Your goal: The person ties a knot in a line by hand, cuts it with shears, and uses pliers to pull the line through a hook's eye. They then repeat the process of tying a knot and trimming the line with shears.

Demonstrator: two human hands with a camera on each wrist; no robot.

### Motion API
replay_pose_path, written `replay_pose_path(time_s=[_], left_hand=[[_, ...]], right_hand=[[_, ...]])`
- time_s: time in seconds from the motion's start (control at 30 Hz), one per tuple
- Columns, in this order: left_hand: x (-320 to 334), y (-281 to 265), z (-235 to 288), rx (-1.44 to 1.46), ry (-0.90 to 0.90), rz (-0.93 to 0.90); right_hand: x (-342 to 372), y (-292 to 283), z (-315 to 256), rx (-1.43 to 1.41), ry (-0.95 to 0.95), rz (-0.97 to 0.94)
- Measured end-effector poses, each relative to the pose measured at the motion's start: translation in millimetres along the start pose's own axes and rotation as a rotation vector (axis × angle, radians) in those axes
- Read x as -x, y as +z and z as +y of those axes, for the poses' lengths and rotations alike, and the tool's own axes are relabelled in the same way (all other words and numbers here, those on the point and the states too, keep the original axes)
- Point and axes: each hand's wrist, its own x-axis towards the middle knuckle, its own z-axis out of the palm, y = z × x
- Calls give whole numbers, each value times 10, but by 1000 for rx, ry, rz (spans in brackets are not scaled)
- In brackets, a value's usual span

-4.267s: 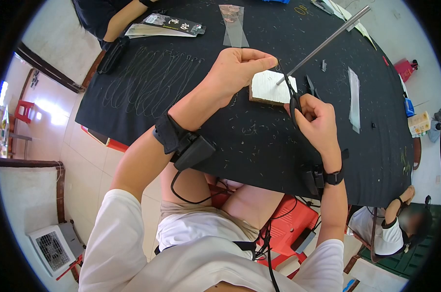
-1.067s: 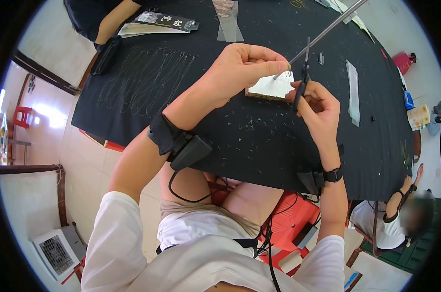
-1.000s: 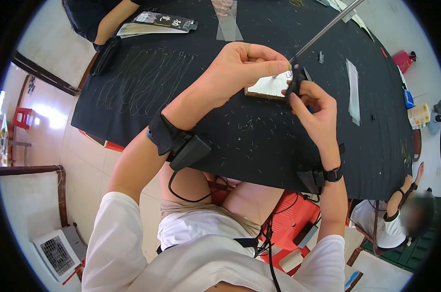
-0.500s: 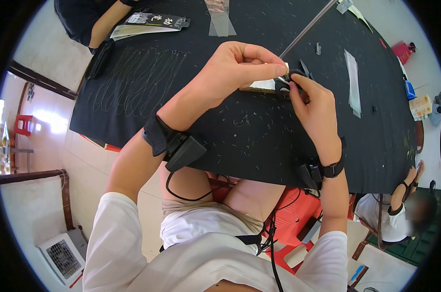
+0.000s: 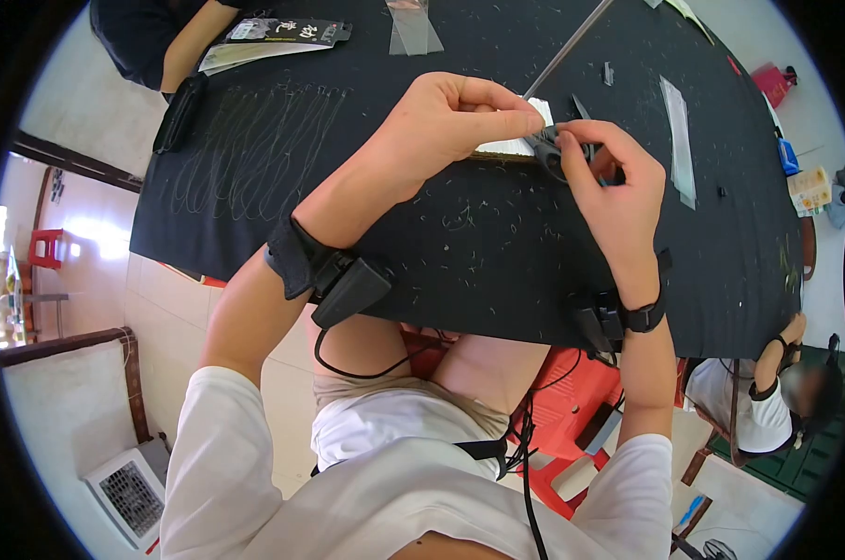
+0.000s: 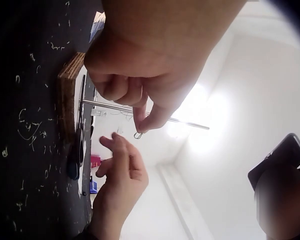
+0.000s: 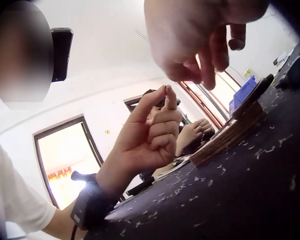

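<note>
My left hand point(image 5: 460, 121) pinches a small thin wire loop point(image 6: 138, 135) between thumb and forefinger, above a white-topped wooden block point(image 5: 504, 147). My right hand point(image 5: 618, 177) is just to its right, fingers loosely bent and holding nothing; a gap separates it from the loop in the left wrist view. Below the hands, black-handled scissors point(image 6: 77, 145) lie at the block's right edge, partly hidden by the right fingers in the head view. A thin metal rod point(image 5: 569, 49) rises at a slant from the block.
Several looped lines point(image 5: 259, 149) lie in a row on the black cloth point(image 5: 478, 271), left. Beyond the block are a grey pointed blade point(image 5: 580, 106), a clear strip point(image 5: 679, 140) and a plastic bag point(image 5: 413, 28). Black packaging point(image 5: 287, 33) lies back left, near another person's arm point(image 5: 194, 42).
The right hand, earlier holding the scissors up, has turned them and laid them at the block. The left hand keeps its pinch. The whole head view has shifted slightly.
</note>
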Motion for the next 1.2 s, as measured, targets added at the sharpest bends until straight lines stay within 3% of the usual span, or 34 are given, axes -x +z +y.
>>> replay_pose_path(time_s=[0.03,0.23,0.67,0.83,1.2], left_hand=[[-2,1,-3,-3,12,17],[4,-7,11,-34,35,-10],[37,54,54,-20,-6,-8],[15,17,-6,-66,88,-57],[24,12,22,-132,41,-34]], right_hand=[[0,5,-15,-206,2,10],[26,90,-42,-386,-56,5],[57,113,-28,-465,-53,44],[48,103,-25,-414,-95,48],[47,101,-43,-303,-131,36]])
